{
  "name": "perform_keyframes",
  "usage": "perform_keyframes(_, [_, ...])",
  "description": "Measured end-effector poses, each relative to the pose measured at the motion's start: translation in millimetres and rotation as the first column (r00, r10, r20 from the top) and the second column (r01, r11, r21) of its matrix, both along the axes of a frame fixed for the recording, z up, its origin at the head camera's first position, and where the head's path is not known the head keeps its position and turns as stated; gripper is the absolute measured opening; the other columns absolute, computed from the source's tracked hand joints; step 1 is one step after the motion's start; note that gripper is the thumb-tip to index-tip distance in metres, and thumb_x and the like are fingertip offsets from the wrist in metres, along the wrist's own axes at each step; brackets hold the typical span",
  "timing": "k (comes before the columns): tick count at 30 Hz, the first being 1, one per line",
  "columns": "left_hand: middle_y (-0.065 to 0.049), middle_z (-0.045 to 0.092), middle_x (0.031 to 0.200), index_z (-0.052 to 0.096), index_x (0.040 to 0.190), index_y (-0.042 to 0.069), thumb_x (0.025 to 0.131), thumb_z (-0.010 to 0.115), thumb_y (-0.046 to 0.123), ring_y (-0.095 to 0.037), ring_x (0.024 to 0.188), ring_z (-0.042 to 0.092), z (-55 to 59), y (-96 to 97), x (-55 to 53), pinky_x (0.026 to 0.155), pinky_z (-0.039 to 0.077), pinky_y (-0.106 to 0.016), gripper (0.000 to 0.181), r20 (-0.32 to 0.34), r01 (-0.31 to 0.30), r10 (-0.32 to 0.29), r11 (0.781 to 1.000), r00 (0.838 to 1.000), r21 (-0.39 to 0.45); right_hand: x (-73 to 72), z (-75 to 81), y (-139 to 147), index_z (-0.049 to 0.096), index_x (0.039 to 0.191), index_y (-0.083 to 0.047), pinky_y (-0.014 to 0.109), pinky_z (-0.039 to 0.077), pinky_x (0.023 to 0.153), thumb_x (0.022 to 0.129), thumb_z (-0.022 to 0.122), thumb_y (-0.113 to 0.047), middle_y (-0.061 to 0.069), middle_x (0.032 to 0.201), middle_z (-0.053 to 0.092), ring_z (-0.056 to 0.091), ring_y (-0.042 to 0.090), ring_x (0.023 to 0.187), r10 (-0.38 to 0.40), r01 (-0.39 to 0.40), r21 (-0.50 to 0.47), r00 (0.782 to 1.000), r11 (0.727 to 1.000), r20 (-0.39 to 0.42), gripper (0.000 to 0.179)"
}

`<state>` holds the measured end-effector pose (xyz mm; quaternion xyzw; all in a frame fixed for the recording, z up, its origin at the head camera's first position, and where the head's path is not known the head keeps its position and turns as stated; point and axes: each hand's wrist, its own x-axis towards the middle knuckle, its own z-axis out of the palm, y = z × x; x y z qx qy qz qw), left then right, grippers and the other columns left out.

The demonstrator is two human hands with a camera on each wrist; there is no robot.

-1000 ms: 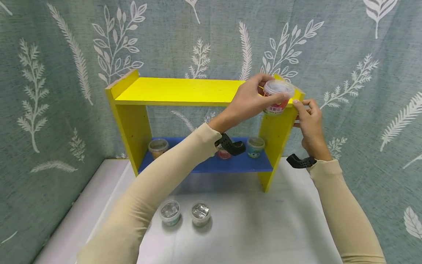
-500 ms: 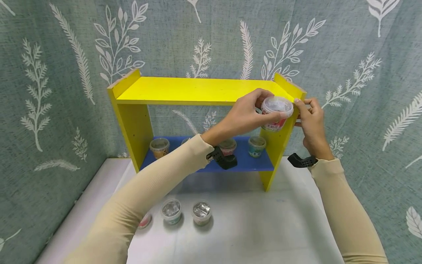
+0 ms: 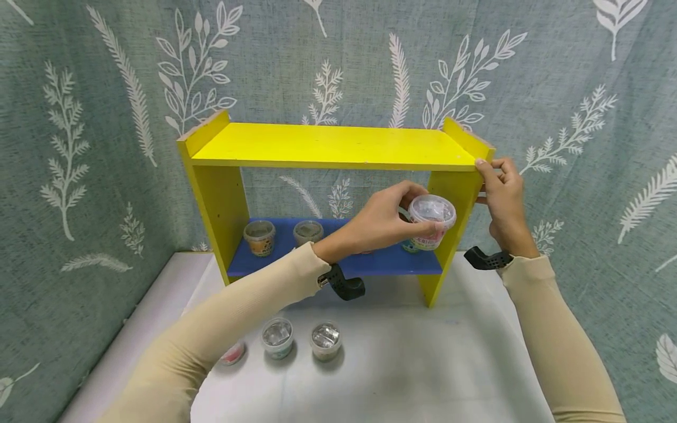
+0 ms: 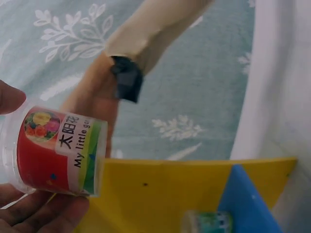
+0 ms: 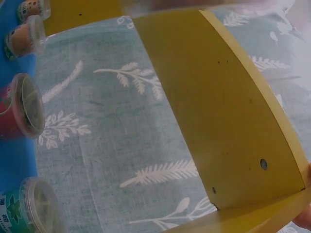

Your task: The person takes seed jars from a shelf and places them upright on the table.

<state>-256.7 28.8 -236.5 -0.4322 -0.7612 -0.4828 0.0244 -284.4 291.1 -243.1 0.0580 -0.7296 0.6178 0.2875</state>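
My left hand (image 3: 383, 220) grips a clear plastic cup (image 3: 433, 214) with a translucent lid, thumb in front and fingers behind. In the left wrist view the cup (image 4: 53, 150) shows a red label with flowers and lies sideways. It is in front of the right end of a shelf's blue lower board (image 3: 394, 263) and overlaps a green-labelled cup (image 5: 31, 208) there in the head view. At the upper right corner of the yellow shelf (image 3: 328, 144), my right hand (image 3: 502, 200) holds the side panel, thumb at the front.
More lidded cups stand on the blue board: an orange-labelled cup (image 3: 260, 238), a second cup (image 3: 308, 232) and a red one (image 5: 19, 107). On the white table (image 3: 423, 364) are a red cup (image 3: 233, 353), a teal cup (image 3: 277, 339) and a foil-topped cup (image 3: 325, 341).
My left hand has lowered the cup from the level of the yellow top board to in front of the blue board. My right hand stays at the shelf's corner.
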Motion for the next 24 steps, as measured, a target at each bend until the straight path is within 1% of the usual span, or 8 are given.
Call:
perform_keyframes(2, [-0.003,0.063,0.114,0.055,0.136,0.008,0.091,0.08,0.029,-0.012,0.101,0.062,-6.8,-1.5,1.5,0.083,0.057,-0.023,0.056,0.014,0.007,-0.007,1.0,1.0,-0.014,0.2,-0.5,0.5,0.058,0.113,-0.02,0.026,0.053,0.069,0.102,0.063,-0.045,0.008,0.104,0.054,0.062,0.021,0.089,0.004,-0.004,0.004,1.0,1.0,0.003,0.027])
perform_keyframes(6, [-0.003,0.063,0.115,0.054,0.136,0.009,0.092,0.08,0.03,-0.013,0.101,0.062,-18.8,-5.4,3.3,0.083,0.057,-0.023,0.056,0.027,0.001,0.0,0.999,1.0,-0.044,0.4,-0.2,0.2,0.059,0.113,-0.02,0.026,0.053,0.07,0.101,0.064,-0.045,0.008,0.104,0.054,0.062,0.021,0.089,0.012,-0.012,-0.004,1.0,1.0,0.005,0.027])
perform_keyframes(10, [-0.002,0.063,0.114,0.054,0.137,0.01,0.091,0.08,0.032,-0.012,0.101,0.062,-31.7,-10.6,4.0,0.084,0.056,-0.022,0.056,0.056,-0.001,0.004,0.998,0.998,-0.065,1.4,0.8,-0.2,0.059,0.112,-0.02,0.026,0.053,0.07,0.101,0.064,-0.045,0.007,0.103,0.053,0.061,0.019,0.089,0.018,-0.018,-0.012,1.0,1.0,0.007,0.028])
perform_keyframes(14, [-0.001,0.063,0.112,0.054,0.136,0.01,0.09,0.081,0.032,-0.012,0.101,0.062,-43.6,-15.5,5.2,0.084,0.056,-0.023,0.057,0.078,0.007,-0.001,0.996,0.997,-0.086,2.9,1.3,-0.3,0.059,0.113,-0.02,0.027,0.052,0.07,0.101,0.063,-0.046,0.007,0.102,0.053,0.061,0.019,0.089,0.009,-0.009,0.012,1.0,1.0,0.008,0.028])
perform_keyframes(19, [-0.001,0.063,0.11,0.054,0.134,0.009,0.089,0.081,0.033,-0.013,0.099,0.064,-55.9,-21.4,7.0,0.083,0.057,-0.023,0.058,0.093,0.01,0.0,0.994,0.996,-0.109,3.2,1.9,-0.4,0.058,0.113,-0.02,0.027,0.051,0.07,0.102,0.061,-0.046,0.007,0.102,0.052,0.06,0.019,0.089,-0.004,0.004,0.035,1.0,0.999,0.007,0.029])
perform_keyframes(24, [0.002,0.064,0.109,0.056,0.132,0.01,0.087,0.084,0.033,-0.01,0.098,0.063,-70.8,-27.7,6.8,0.084,0.056,-0.024,0.057,0.098,-0.004,0.016,0.992,0.995,-0.126,3.4,2.2,-0.9,0.058,0.114,-0.021,0.027,0.051,0.07,0.102,0.061,-0.047,0.007,0.103,0.052,0.06,0.019,0.09,-0.009,0.008,0.041,1.0,0.999,0.013,0.028])
